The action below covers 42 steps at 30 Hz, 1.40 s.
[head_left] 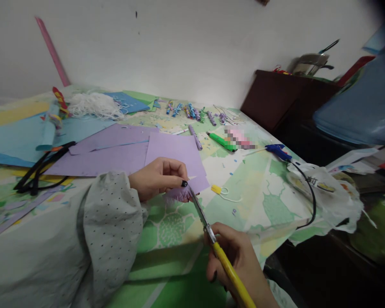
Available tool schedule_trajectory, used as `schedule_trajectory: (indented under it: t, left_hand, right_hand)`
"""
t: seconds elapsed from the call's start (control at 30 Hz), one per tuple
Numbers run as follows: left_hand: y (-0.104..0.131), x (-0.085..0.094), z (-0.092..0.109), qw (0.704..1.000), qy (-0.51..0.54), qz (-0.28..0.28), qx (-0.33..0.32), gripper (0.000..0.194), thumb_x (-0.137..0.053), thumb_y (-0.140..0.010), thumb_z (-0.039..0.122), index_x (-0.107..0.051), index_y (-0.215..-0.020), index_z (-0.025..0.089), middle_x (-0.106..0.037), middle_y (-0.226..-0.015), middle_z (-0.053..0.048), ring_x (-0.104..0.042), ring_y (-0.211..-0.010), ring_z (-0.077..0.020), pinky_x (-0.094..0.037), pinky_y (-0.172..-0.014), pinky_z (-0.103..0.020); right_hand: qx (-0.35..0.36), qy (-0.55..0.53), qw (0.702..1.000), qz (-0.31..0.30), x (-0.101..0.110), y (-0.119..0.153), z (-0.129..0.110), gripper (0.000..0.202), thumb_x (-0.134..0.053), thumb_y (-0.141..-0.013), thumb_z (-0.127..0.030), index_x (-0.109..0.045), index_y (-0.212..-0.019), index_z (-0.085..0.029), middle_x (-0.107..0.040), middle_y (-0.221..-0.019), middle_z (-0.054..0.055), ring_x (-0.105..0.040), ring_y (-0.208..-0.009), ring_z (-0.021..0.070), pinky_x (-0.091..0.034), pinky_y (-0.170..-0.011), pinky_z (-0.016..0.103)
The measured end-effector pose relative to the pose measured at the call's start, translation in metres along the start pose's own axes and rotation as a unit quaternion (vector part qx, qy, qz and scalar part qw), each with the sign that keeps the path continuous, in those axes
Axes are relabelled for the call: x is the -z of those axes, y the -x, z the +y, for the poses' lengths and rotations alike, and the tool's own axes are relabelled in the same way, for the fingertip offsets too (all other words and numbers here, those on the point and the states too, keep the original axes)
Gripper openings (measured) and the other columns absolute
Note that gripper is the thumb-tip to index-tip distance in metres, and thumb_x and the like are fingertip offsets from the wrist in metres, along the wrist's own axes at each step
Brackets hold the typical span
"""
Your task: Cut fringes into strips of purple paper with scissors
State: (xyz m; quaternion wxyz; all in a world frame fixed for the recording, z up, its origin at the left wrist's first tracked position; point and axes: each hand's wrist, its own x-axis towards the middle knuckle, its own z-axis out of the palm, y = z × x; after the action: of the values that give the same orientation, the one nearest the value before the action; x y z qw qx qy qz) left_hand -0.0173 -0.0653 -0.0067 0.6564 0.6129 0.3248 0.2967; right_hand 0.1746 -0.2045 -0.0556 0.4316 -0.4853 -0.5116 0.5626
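In the head view, the left hand (pixel 160 175) has its fingers clamped on a fringed purple strip (pixel 177 196), near a sheet (pixel 173 147) on the tabletop (pixel 259 184). The right hand's (pixel 240 252) fingers grip yellow-handled scissors (pixel 208 229), tips at the strip.

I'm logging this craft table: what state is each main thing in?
Small fringed purple paper strip: partly cut, pinched in left hand.
Yellow-handled metal scissors: in right hand, blades at the strip, opening unclear.
Rectangular purple paper sheet: flat.
Thin purple paper tube: rolled.
White string bundle: loose, tangled.
Green plastic cutter: lying flat, blade unclear.
Blue plastic glue gun: lying down, cord trailing, power unclear.
White plastic bag: crumpled.
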Motion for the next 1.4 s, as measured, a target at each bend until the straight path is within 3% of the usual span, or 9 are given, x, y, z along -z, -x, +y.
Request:
schedule_trajectory:
  t: [0.87,1.17,1.4]
  left_hand:
    - [-0.0018,0.0008,-0.0012,1.0,-0.009,0.001,-0.001,0.014,-0.071,-0.059,0.021,-0.058,-0.058,0.016,-0.047,-0.045,0.006,-0.033,-0.041,-0.0055,-0.021,-0.041,-0.021]
    - [-0.0014,0.0005,-0.002,1.0,-0.009,0.006,-0.001,0.014,-0.07,-0.059,0.022,-0.058,-0.059,0.016,-0.047,-0.044,0.006,-0.033,-0.041,-0.0055,-0.021,-0.041,-0.02]
    - [-0.0015,0.0001,-0.002,1.0,-0.003,0.006,-0.001,0.013,-0.071,-0.059,0.021,-0.058,-0.059,0.016,-0.047,-0.045,0.006,-0.034,-0.041,-0.0056,-0.022,-0.041,-0.019]
  right_hand:
    - [-0.004,0.032,0.999,0.019,-0.0005,0.0004,-0.0017,0.051,-0.084,-0.053,-0.055,-0.05,-0.063,-0.019,-0.028,-0.049,-0.009,-0.025,-0.045,0.0075,-0.017,-0.039,0.02]
    - [0.005,0.052,0.998,0.021,0.0008,0.0002,-0.0037,0.056,-0.08,-0.053,-0.064,-0.05,-0.062,-0.018,-0.032,-0.045,-0.008,-0.026,-0.043,0.0075,-0.017,-0.038,0.02]
    - [-0.01,0.052,0.998,0.02,0.0001,-0.0003,-0.0027,0.053,-0.083,-0.052,-0.058,-0.05,-0.063,-0.019,-0.03,-0.046,-0.009,-0.025,-0.044,0.0076,-0.016,-0.037,0.02]
